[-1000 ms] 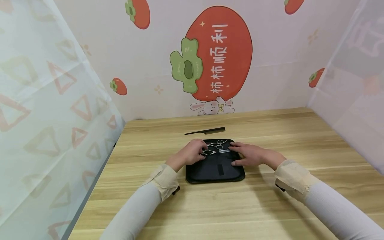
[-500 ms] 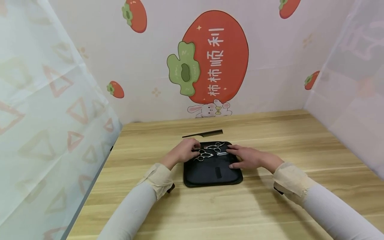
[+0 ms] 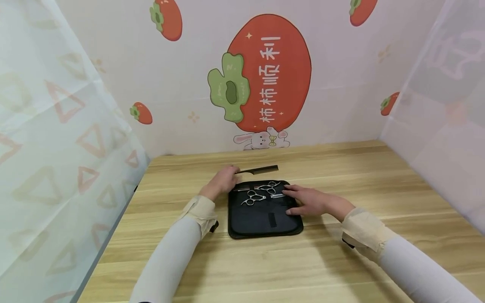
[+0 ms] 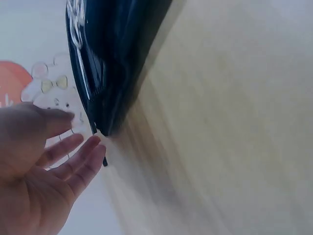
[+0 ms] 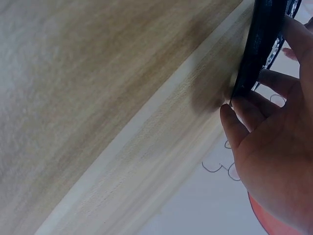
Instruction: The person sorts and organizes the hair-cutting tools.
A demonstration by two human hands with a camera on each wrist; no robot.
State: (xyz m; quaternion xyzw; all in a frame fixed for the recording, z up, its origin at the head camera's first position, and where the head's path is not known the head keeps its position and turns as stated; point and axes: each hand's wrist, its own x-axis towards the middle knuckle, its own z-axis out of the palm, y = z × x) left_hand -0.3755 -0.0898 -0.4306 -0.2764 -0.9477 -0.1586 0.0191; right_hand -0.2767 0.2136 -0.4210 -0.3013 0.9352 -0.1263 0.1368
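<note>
A black case (image 3: pixel 250 221) lies flat on the table, with two pairs of silver scissors, the nearer scissors (image 3: pixel 251 198) and the farther scissors (image 3: pixel 270 187), in its far half. Behind it is a black tail comb (image 3: pixel 266 169). My left hand (image 3: pixel 225 180) is at the tip of the comb's tail, beyond the case's far left corner. In the left wrist view its thumb and fingers (image 4: pixel 85 161) are apart, the fingertips overlapping the thin tail. My right hand (image 3: pixel 310 201) rests on the case's right edge with extended fingers; the right wrist view shows fingertips at the case's side (image 5: pixel 254 54).
Inside the case are a small silver piece (image 3: pixel 278 195) and a thin strip (image 3: pixel 241 189) along the far left. The wooden table (image 3: pixel 242 269) meets a printed back wall (image 3: pixel 182 84) behind the comb. Cloth side walls stand left and right.
My left hand has left the scissors in the case and moved away from me and left to the comb's tail. My right hand stays at the case's right edge. The head view has shifted slightly.
</note>
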